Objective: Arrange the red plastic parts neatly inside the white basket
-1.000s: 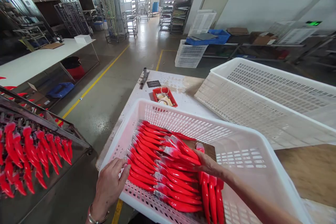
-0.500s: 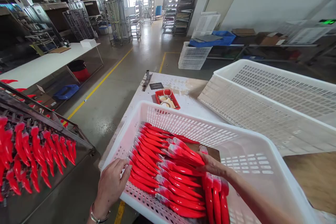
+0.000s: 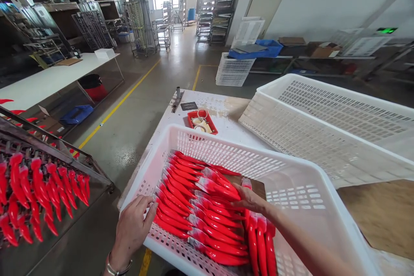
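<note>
Quite a bit is cut off here: the right forearm runs out of the bottom edge, and the near end of the white crate [image 3: 226, 138] and the three upright red pieces at about [image 3: 260, 243] are clipped too. The right hand [image 3: 247, 200] lies flat on the stacked red handles [image 3: 194, 198] in the crate, fingers together and reaching left; I can't tell if it's pinching one, since the fingertips blend into the red. The left hand [image 3: 132, 226] rests on the crate's near-left rim, fingers loosely spread, thumb over the edge. More red parts hang on the rack [image 3: 39, 189] at far left, partly out of view. Compared with half a second ago, the hands have barely shifted; the right one sits slightly further left.
</note>
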### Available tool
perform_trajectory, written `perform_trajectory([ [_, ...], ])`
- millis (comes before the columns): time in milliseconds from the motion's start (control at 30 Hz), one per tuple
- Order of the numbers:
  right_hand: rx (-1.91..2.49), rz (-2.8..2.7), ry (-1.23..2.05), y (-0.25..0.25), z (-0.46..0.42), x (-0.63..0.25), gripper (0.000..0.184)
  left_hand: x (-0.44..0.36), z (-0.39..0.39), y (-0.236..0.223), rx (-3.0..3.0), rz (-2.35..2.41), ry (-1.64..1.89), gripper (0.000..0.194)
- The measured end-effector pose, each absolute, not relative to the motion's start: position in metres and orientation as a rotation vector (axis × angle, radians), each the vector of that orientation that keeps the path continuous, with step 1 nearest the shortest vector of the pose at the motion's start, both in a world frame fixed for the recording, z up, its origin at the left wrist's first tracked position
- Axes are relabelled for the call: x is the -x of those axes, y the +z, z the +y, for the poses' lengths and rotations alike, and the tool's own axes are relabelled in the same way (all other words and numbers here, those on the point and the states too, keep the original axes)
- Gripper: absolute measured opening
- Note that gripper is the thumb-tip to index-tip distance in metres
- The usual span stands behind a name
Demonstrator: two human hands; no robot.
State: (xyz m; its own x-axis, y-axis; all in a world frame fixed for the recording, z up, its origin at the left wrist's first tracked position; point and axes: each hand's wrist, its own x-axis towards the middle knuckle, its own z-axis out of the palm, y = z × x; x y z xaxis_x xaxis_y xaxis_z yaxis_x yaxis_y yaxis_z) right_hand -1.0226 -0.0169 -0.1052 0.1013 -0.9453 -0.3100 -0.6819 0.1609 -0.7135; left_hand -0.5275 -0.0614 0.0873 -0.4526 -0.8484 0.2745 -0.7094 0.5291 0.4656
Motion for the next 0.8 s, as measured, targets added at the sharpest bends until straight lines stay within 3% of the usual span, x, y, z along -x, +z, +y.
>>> perform_trajectory([
  [167, 1.662, 1.898, -0.295, -0.113, -0.011, 1.029, 0.067, 0.529, -0.061, 0.088, -1.287, -2.300, -0.401, 0.031],
  [367, 1.721, 1.984, -0.199, -0.141, -0.001, 1.006, 0.049, 0.530, -0.060, 0.091, -1.318, -2.286, -0.438, 0.029],
  [800, 1.813, 1.928, -0.195, -0.153, -0.019, 0.990, 0.047, 0.530, -0.062, 0.094, -1.321, -2.298, -0.395, 0.037],
])
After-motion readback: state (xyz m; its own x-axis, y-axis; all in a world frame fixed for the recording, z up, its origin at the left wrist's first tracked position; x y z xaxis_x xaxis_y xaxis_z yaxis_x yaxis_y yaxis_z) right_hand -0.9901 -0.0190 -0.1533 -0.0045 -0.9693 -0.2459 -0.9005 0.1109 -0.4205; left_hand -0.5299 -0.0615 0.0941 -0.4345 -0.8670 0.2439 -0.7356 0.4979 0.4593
